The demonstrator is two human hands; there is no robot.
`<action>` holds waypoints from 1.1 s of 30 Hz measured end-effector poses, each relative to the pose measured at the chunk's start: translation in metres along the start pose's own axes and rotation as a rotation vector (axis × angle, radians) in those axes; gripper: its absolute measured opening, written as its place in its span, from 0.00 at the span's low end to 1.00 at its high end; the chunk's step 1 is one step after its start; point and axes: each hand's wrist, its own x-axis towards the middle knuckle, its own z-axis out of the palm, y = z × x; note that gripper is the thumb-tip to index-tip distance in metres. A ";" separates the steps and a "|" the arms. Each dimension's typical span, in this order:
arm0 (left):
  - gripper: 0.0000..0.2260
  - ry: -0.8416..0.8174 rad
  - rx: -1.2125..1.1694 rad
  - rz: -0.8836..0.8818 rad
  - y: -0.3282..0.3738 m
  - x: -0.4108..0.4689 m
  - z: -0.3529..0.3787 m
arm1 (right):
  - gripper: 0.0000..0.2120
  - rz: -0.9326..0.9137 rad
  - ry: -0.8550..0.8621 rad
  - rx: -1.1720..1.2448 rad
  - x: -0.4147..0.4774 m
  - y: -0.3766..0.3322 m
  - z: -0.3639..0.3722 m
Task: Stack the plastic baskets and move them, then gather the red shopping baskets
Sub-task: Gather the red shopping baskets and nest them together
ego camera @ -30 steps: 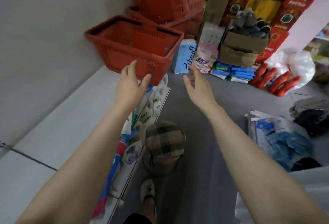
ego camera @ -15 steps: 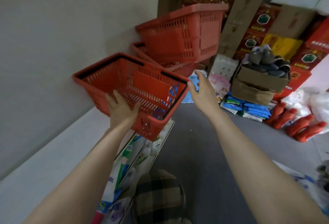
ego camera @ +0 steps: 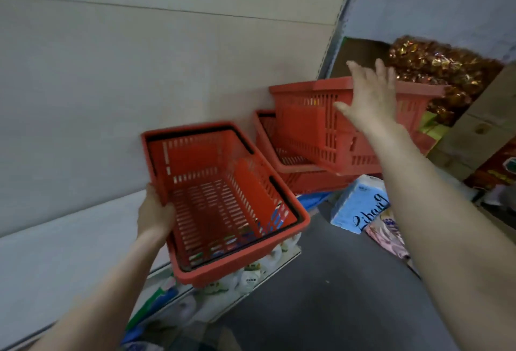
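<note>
My left hand (ego camera: 155, 215) grips the near left rim of a red shopping basket (ego camera: 223, 200) with black handles and holds it tilted, above the shelf edge. Farther back, a second red basket (ego camera: 321, 124) sits tilted on top of another red basket (ego camera: 282, 161) against the wall. My right hand (ego camera: 368, 96) is raised in front of the upper basket's long side with fingers spread, holding nothing. Whether it touches that basket cannot be told.
A pale wall and white shelf (ego camera: 55, 244) run along the left. Packaged goods (ego camera: 245, 278) lie under the held basket. A blue tissue pack (ego camera: 360, 205), cardboard boxes (ego camera: 474, 133) and gold-wrapped sweets (ego camera: 435, 66) crowd the back right. Grey floor (ego camera: 335, 281) lies between.
My left hand took hold of the nearest basket and lifted it off the shelf. My right hand left that basket's corner and rose to the upper stacked basket.
</note>
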 end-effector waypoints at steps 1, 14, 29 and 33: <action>0.17 0.023 -0.002 -0.010 0.000 -0.003 -0.004 | 0.36 -0.030 -0.036 -0.024 0.010 0.002 0.001; 0.14 0.180 -0.152 -0.052 -0.014 -0.039 -0.054 | 0.14 -0.106 0.338 0.364 -0.024 -0.038 -0.019; 0.24 0.310 -0.324 -0.066 -0.051 -0.070 -0.109 | 0.13 -0.206 0.559 0.707 -0.142 -0.148 -0.133; 0.25 0.344 -0.378 -0.081 -0.060 -0.082 -0.120 | 0.13 -0.259 0.481 0.798 -0.170 -0.198 -0.144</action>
